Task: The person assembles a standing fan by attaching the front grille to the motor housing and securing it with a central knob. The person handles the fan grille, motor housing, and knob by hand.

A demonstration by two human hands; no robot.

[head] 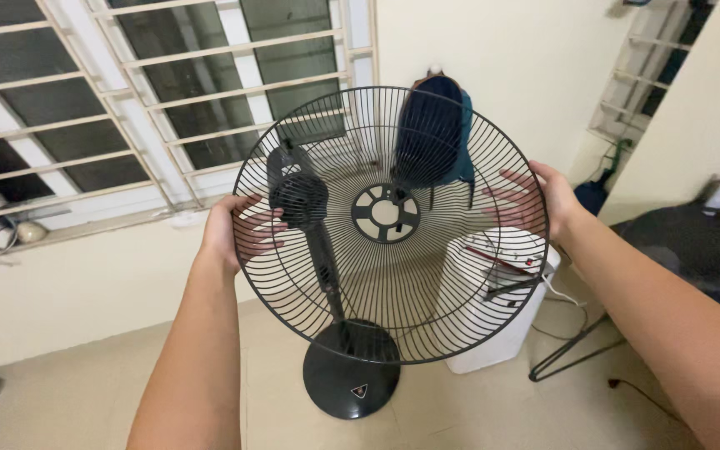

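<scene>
I hold a round black wire fan grille (pixel 393 317) up in front of me, its hub ring at the centre. My left hand (pixel 227 233) grips the grille's left rim and my right hand (pixel 547 200) grips its right rim, fingers curled behind the wires. Seen through the grille, a black pedestal fan stand (pixel 352 379) rests on the floor with a round base, a pole and a motor housing (pixel 297 196) on top.
A barred window (pixel 127 108) fills the left wall. A dark blue fan blade part (pixel 464 133) shows behind the grille. A white box-shaped appliance (pixel 502 342) stands on the floor at right, with a thin black stand and cable (pixel 568 346) beside it. Dark cloth (pixel 693 250) lies far right.
</scene>
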